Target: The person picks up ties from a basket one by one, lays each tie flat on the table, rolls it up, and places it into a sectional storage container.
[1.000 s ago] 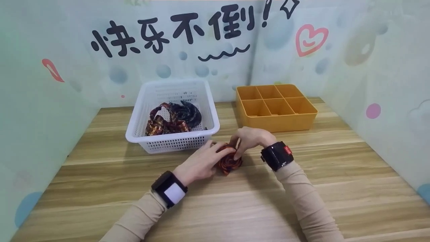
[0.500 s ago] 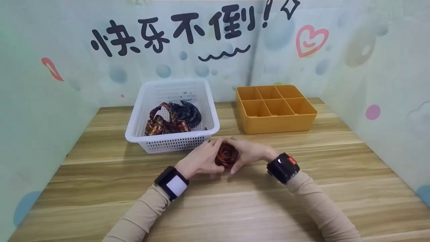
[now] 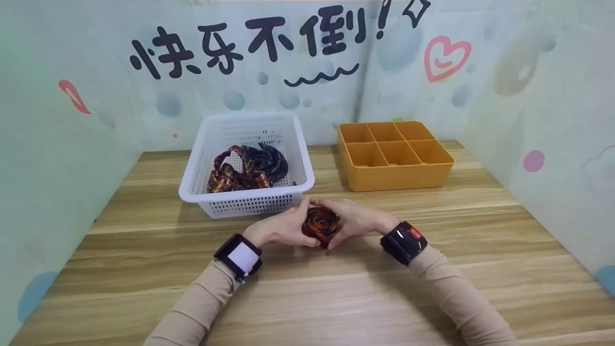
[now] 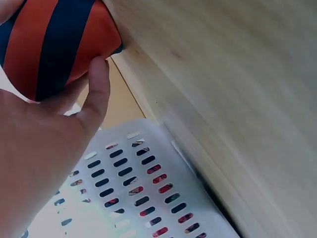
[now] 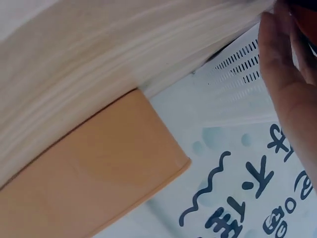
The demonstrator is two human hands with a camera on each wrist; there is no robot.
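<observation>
A rolled-up necktie, striped orange-red and navy, stands on the wooden table with its spiral facing up. My left hand curls round its left side, thumb at the front and fingers behind. From the other side my right hand grips it too, the two thumbs nearly meeting in front. In the left wrist view the broad stripes of the necktie show between thumb and fingers. Only a dark and orange corner of the necktie appears in the right wrist view, beside the right fingers.
Just behind the left hand stands a white perforated basket, holding a dark blue coiled tie and a loose brown-red patterned one. A yellow-orange box with several compartments sits at the back right. Printed walls enclose the table.
The right hand has come down from above the roll to its right side. Both hands now cup the roll, and its spiral faces up more squarely.
</observation>
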